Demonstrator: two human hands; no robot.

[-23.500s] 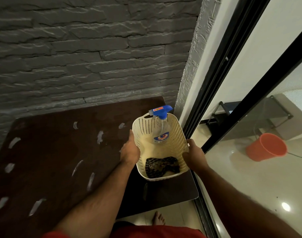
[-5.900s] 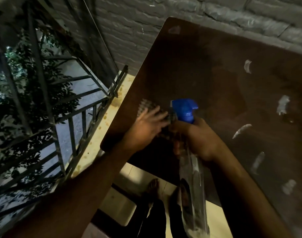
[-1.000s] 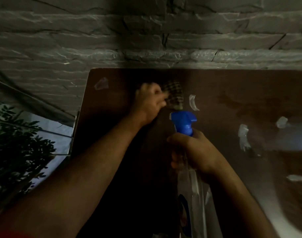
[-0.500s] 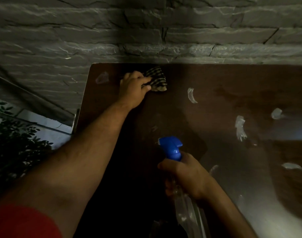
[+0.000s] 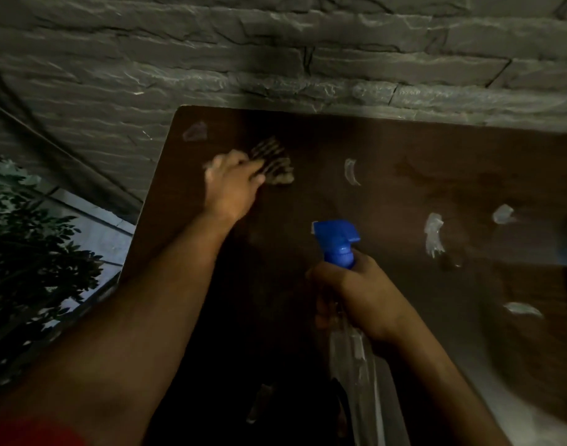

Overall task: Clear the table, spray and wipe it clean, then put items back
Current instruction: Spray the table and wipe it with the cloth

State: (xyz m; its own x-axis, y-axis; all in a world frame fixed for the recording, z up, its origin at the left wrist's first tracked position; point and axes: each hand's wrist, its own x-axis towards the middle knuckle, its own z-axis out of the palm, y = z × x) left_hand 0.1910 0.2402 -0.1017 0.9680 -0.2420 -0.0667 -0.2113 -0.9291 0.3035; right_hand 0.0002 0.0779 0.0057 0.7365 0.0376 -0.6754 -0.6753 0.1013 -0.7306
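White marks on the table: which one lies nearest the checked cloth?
The curved white mark, just right of the cloth under the left hand; the other bright white marks lie further right.

No readable text, brand, number or sign anywhere. Spray bottle [image 5: 349, 333] in the right hand [image 5: 362, 297]: clear body, too dark and blurred to show a label; blue trigger head has no visible print. Checked cloth [image 5: 274, 160] under the left hand [image 5: 232, 185]: pattern only, blurred. Table [image 5: 388, 149]: pale marks, not letters. Stone wall [image 5: 243, 59]: no signs.
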